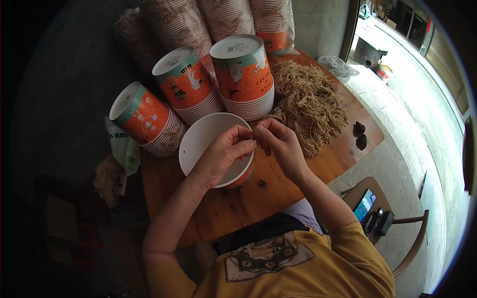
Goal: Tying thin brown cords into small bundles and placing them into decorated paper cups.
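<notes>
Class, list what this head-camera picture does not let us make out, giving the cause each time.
1. Head view: what, if anything, the left hand and right hand pinch; too small to tell.
2. Head view: part of the inside of the open bucket; the left hand covers it.
3. Head view: the upper ends of the wrapped bucket stacks; the picture's top edge cuts them off.
4. Head view: details on the phone; too small.

— How many stacks do you have?
— You have three of upended orange tubs [244, 84] and four plastic-wrapped stacks [176, 25].
— And single tubs?
— You have one open tub [201, 136].
— Anything else?
— You have one heap of tan cords [313, 109], two dark lumps [360, 142], one phone [365, 204], one chair [370, 184].
</notes>
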Demonstrator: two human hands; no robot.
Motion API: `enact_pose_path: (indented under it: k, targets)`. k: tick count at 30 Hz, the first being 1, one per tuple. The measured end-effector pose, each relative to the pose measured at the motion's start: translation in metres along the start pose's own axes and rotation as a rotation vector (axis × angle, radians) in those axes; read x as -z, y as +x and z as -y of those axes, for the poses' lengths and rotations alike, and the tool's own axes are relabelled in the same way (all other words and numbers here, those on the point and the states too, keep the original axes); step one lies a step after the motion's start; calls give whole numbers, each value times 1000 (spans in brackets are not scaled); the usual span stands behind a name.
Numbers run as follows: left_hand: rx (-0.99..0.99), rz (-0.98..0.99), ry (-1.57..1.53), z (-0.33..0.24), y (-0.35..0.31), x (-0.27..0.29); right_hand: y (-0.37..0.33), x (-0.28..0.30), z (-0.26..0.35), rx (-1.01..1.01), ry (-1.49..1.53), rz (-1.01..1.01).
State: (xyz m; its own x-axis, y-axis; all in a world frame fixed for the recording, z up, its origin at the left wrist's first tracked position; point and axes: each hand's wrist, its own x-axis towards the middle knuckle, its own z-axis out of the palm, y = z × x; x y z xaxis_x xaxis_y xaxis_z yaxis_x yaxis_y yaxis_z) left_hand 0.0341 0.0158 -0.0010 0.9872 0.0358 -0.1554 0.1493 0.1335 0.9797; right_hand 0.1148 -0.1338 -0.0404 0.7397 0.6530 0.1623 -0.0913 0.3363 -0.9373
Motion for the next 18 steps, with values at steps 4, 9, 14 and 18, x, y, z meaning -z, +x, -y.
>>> enact_pose_path:
  k: [4,9,14,18]
  targets:
    - [-42,-25,129,3,1,2,1,-1,-3,8,-18,10]
    - [-131,-70,160,7,2,2,4,-2,-10,13,56,7]
    - [-81,-95,102,4,2,3,7,-4,-22,-23,246,-19]
    - [61,-19,-117,6,3,17,3,-12,-26,11,286,-108]
